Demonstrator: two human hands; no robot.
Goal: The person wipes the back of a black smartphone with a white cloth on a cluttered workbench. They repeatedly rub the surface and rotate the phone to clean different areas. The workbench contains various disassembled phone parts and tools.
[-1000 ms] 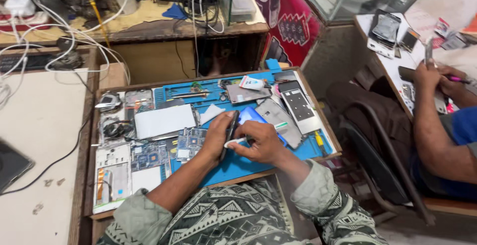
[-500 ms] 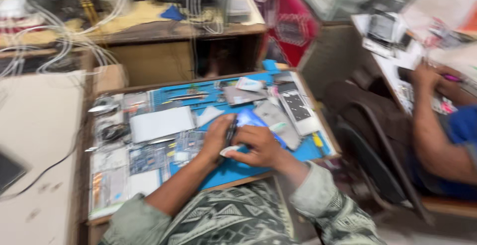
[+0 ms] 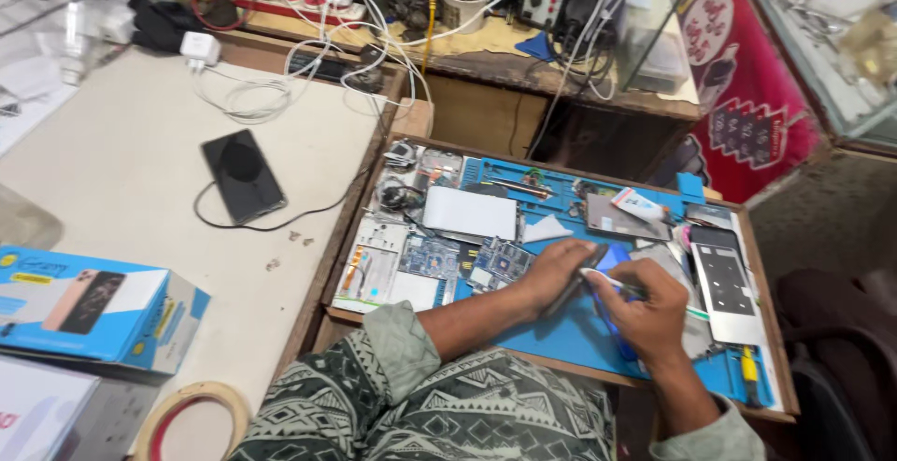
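Note:
My left hand (image 3: 553, 272) rests on the blue work mat (image 3: 579, 340) and grips a dark phone part (image 3: 572, 285) that lies under its fingers. Just to its right, my right hand (image 3: 645, 312) pinches a thin white-handled tool (image 3: 612, 281) whose tip points at the dark part. Both hands sit close together at the middle of the wooden tray (image 3: 348, 229). What lies under the palms is hidden.
Circuit boards (image 3: 467, 260), a white plate (image 3: 470, 212), a glue tube (image 3: 640, 204) and a phone with a grey screen (image 3: 724, 283) lie on the tray. Left, on the white table: a black phone on a cable (image 3: 243, 176), a blue box (image 3: 89, 307), a tape roll (image 3: 192, 414).
The view has swung to the left, so the white table now fills the left side and the other person at the right is out of sight. My hands stay together on the mat.

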